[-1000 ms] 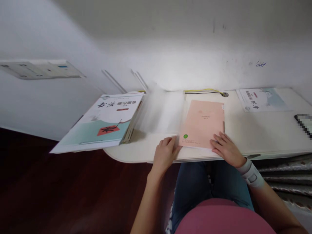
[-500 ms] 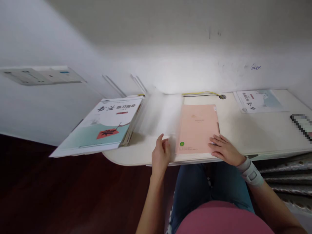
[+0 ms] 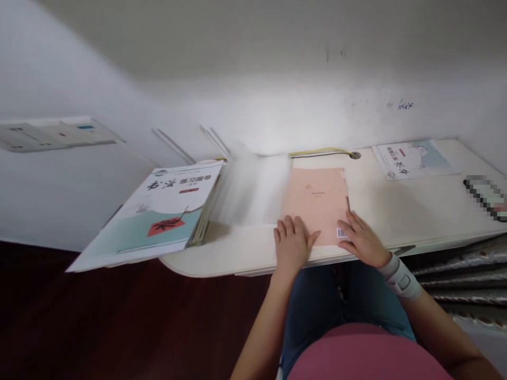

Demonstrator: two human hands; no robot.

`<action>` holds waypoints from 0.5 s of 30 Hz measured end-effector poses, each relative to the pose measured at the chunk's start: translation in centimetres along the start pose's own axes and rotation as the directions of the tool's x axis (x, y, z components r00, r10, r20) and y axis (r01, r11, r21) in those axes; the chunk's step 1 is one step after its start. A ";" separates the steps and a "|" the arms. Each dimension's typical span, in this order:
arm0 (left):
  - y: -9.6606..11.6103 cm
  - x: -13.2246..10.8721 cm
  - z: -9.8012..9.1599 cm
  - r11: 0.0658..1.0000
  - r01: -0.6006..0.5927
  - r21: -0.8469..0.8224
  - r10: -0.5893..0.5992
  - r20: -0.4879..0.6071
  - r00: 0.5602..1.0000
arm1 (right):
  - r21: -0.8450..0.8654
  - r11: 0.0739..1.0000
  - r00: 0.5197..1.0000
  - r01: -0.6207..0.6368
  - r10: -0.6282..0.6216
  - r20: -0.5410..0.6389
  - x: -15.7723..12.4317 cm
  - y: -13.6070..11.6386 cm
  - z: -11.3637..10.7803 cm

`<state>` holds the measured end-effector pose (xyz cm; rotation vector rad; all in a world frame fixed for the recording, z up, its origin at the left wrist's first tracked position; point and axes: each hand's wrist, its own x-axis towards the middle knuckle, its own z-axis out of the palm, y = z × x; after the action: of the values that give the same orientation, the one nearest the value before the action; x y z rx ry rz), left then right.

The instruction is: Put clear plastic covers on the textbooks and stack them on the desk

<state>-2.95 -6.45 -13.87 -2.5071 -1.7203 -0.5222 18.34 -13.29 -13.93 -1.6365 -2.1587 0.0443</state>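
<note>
Pink booklet (image 3: 317, 192): lying flat on the white desk (image 3: 384, 227), close to the front edge, basically between both hands. Printed with something tiny around the middle, way too small to read.
Barcode (image 3: 341, 233): down at the lower right of the booklet, right by the fingertips.
Left hand (image 3: 292, 240): palm down over the booklet's lower left corner, a little loose at the fingers, with thumb stuck out to the side. Not wrapped around anything, just laid there.
Right hand (image 3: 364, 241): resting at the booklet's lower right edge with fingers apart. Can't tell about any pinch from underneath.
Wrist wrap (image 3: 402, 281): light grey, on the right wrist.
Plastic sheet (image 3: 253, 190): see-through, kinda wavy, just left of the booklet. Hard to say whether overlapping or only meeting at the edge.
Book stack (image 3: 162, 216): piled on the left end, topped with a white and teal cover plus a red diamond, and poking past the desk's edge.
Other booklet (image 3: 415, 158): flat near the back right, also white and teal.
Phone-looking thing (image 3: 487, 198): far right, all pixelated.
Cables (image 3: 322, 151): yellow and black, running along the back to a round hole (image 3: 356, 155).
</note>
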 end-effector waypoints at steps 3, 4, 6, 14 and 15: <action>-1.1 -0.8 0.3 0.997 0.080 -0.005 -0.080 -0.058 0.995 | -0.001 1.000 1.000 -0.030 0.030 -0.003 0.0 0.0 0.4; -1.4 -1.0 0.2 0.994 0.105 -0.011 -0.105 -0.066 0.992 | -0.001 1.000 1.000 -0.025 0.025 -0.001 0.1 0.0 0.4; -1.6 -1.3 -0.3 0.990 0.144 -0.010 -0.144 -0.046 0.988 | -0.010 1.000 1.000 0.001 0.000 0.007 0.0 0.0 0.3; -0.4 -1.6 -1.1 0.974 0.145 0.176 -0.152 0.029 0.988 | -0.107 0.993 0.999 0.051 -0.050 0.015 0.1 -0.1 -0.4; -0.2 -1.7 -0.9 0.970 0.149 0.191 -0.154 0.006 0.988 | -0.108 0.993 0.999 0.049 -0.048 0.014 0.1 -0.1 -0.4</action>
<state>-3.88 -8.12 -13.61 -2.2721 -1.8817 -0.3222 18.35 -13.37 -13.50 -1.6453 -2.2443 -0.0794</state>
